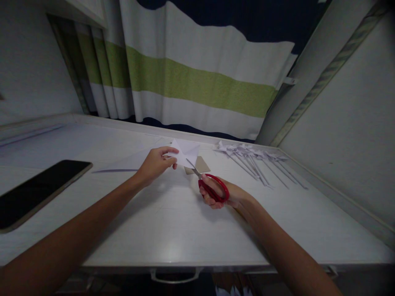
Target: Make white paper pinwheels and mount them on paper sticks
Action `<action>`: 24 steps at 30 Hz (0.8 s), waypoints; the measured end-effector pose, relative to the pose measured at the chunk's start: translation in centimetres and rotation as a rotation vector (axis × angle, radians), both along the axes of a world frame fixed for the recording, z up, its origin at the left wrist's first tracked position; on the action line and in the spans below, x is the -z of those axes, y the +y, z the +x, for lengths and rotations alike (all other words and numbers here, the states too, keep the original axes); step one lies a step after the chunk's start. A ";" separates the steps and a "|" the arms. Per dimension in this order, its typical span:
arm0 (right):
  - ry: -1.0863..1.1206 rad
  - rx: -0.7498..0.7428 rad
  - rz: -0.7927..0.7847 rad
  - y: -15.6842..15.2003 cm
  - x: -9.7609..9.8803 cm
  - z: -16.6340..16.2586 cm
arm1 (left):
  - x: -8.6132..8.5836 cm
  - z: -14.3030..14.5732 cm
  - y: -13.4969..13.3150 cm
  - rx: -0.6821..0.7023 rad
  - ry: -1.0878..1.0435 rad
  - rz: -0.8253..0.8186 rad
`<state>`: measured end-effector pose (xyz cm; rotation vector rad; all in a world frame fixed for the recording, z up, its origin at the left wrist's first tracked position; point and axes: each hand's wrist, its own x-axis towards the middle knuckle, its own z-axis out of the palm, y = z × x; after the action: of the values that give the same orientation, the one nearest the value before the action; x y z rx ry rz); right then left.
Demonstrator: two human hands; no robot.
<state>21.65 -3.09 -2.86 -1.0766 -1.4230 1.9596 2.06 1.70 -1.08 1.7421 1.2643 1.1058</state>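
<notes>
Above the middle of the white desk, my left hand (159, 164) pinches the left side of a small creased sheet of white paper (189, 150). My right hand (212, 195) is wrapped around the red handles of a pair of scissors (215, 187). The metal blades point up and left and meet the paper at its lower part; whether they are cutting through it I cannot tell. Below and behind the paper lies a brownish-grey flat piece of card (202, 165), partly hidden. A larger white paper sheet (126, 162) lies left, behind my left hand.
Several white paper pinwheel-like shapes on rolled paper sticks (256, 158) lie at the back right of the desk (160, 234). A black phone (40, 191) rests at the left. A striped curtain (200, 78) hangs behind; a drawer handle (175, 276) juts out in front.
</notes>
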 end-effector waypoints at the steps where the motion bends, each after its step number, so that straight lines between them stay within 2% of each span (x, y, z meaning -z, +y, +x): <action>1: -0.008 0.002 -0.006 0.0 0.0 0.0 | 0.0 0.0 0.0 -0.004 0.001 -0.001; 11: -0.094 0.035 0.091 0.1 0.1 0.4 | 0.2 -0.1 0.2 -0.016 0.027 0.024; 16: -0.191 -0.071 0.067 0.0 -0.8 1.8 | 0.6 -1.1 1.3 -0.048 0.070 0.107; 18: -0.199 0.033 0.221 0.0 -1.4 2.1 | 0.7 -1.4 1.6 -0.016 0.088 0.108; 21: -0.190 0.357 0.551 0.1 -1.9 1.9 | 0.5 -1.4 1.4 0.135 0.104 0.065; 23: -0.215 0.488 0.633 0.2 -1.8 1.4 | 0.4 -1.2 1.0 0.243 0.147 0.048; 24: -0.234 0.503 0.628 0.3 -1.6 1.1 | 0.3 -1.1 0.8 0.287 0.176 0.047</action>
<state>22.74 -2.78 -1.31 -1.2184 -1.5413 0.9666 0.99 2.54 -1.42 2.0183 1.0529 0.8374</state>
